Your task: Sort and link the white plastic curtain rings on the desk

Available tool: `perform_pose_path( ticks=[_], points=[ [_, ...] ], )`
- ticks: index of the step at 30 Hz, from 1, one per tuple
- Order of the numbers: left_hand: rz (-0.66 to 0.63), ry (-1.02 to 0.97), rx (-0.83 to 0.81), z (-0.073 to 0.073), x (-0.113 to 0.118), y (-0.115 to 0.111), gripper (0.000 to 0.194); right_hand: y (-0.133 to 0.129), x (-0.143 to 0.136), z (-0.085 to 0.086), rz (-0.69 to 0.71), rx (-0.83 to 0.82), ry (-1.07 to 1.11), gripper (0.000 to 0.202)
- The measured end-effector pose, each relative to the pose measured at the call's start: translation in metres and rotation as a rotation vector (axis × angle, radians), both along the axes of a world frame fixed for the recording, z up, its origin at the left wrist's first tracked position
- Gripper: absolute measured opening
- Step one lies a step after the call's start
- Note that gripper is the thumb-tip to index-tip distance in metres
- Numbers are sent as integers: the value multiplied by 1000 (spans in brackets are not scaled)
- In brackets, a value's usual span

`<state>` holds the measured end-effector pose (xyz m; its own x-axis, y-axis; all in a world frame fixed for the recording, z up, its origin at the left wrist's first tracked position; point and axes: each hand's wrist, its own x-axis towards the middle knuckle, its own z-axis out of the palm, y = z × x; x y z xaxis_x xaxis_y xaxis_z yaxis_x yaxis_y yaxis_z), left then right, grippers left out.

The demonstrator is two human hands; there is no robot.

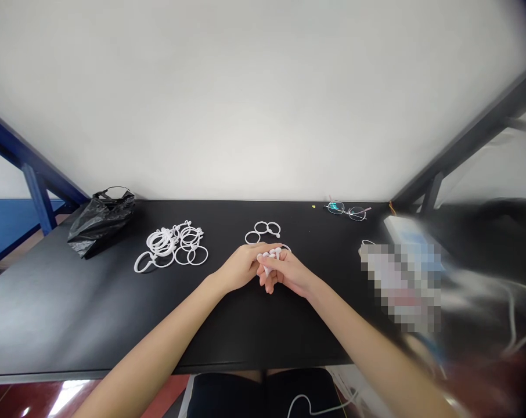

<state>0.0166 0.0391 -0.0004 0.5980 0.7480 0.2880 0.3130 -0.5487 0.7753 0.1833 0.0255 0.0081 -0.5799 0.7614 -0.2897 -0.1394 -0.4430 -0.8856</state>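
Observation:
My right hand (294, 274) is closed around a small bunch of white curtain rings (271, 255); their knob-like ends stick up side by side between the fingers. One thin loop shows just behind the knuckles. My left hand (239, 268) meets it from the left, its fingers curled against the same bunch and partly hidden. Just beyond my hands, a few loose white rings (262, 227) lie flat on the black table (228, 331). To the left is a tangled pile of white rings (169, 242), some with small eyelets.
A crumpled black plastic bag (104, 223) sits at the back left. Eyeglasses (347, 210) lie near the wall, beside a tiny yellow bit (314, 206). At the right are a white-and-blue box (415, 241), a blurred-out item (397, 284) and white cables (512, 313). Slanted metal beams flank the table.

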Motion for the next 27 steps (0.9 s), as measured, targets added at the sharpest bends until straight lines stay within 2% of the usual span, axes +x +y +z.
perform_pose_path(
  ticks=[6,11,16,19,23,25,27],
  points=[
    [4,149,92,4,-4,-2,25,0,2,2,74,-34,-61,46],
    [133,287,148,8,-12,3,16,-4,1,6,-39,49,39,37],
    [183,306,299,12,-7,1,22,-5,1,2,-16,74,69,36],
    [158,314,229,8,-7,2,16,-5,-4,-3,-29,96,30,40],
    [78,225,81,-3,-12,10,8,-14,-13,-9,-85,290,-79,42],
    [82,191,87,-9,-14,13,7,-20,-15,-8,-102,441,-137,38],
    [119,157,120,-13,-15,15,15,-25,-14,-6,-88,590,-228,32]
  ],
)
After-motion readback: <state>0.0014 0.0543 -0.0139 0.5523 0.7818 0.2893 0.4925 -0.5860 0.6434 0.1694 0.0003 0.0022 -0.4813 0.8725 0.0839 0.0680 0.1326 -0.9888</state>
